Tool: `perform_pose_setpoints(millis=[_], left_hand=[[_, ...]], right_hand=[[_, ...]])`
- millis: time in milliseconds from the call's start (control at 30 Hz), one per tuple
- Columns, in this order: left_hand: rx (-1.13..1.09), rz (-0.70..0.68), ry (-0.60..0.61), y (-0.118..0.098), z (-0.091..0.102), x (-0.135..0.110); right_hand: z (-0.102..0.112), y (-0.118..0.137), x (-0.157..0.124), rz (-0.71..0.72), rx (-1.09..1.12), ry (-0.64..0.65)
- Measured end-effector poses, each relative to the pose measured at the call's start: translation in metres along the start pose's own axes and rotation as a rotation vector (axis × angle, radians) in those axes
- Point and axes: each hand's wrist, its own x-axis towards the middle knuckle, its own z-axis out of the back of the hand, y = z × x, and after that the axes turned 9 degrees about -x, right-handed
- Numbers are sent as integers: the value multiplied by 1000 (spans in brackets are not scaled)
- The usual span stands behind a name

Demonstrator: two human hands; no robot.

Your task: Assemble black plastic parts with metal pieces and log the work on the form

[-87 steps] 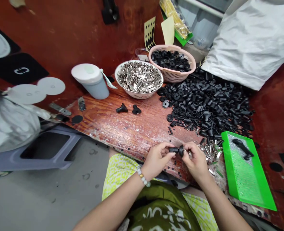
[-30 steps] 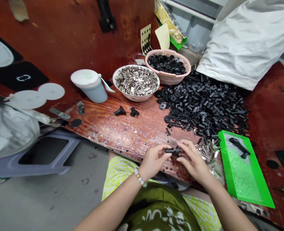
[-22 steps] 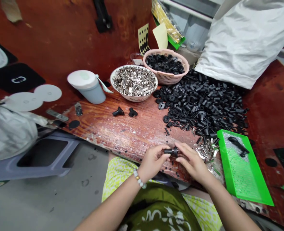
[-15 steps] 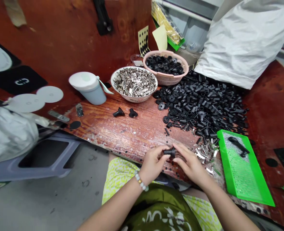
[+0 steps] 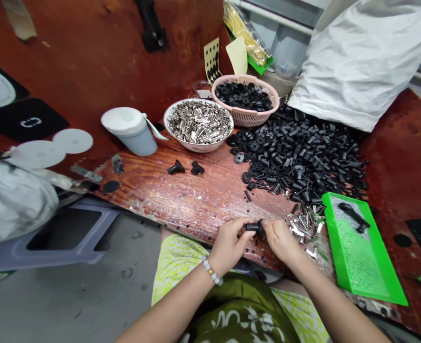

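My left hand (image 5: 230,243) and my right hand (image 5: 279,238) meet at the table's near edge, both pinched on one small black plastic part (image 5: 255,227) held between them. The fingers of each hand are curled tight around it. Just right of my right hand lies a scatter of small metal clips (image 5: 305,223). A big heap of black plastic parts (image 5: 303,152) spreads beyond them.
A white bowl of metal clips (image 5: 198,123) and a pink basket of black discs (image 5: 245,100) stand at the back. Two black parts (image 5: 185,167) lie mid-table. A green tray (image 5: 360,250) with a black piece sits right. A lidded cup (image 5: 132,129) stands left. A white sack (image 5: 364,62) is behind.
My right hand's fingers have curled in from a looser hold to a tight pinch on the black part. Both hands have stayed close together at the table's near edge.
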Motion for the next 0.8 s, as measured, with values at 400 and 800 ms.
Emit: perform_pose_setpoints(millis=[400, 800], left_hand=[[-93, -1, 18, 0, 1, 2], [-157, 47, -18, 4, -2, 2]], right_hand=[[11, -1, -3, 267, 18, -40], [19, 2, -4, 167, 84, 49]])
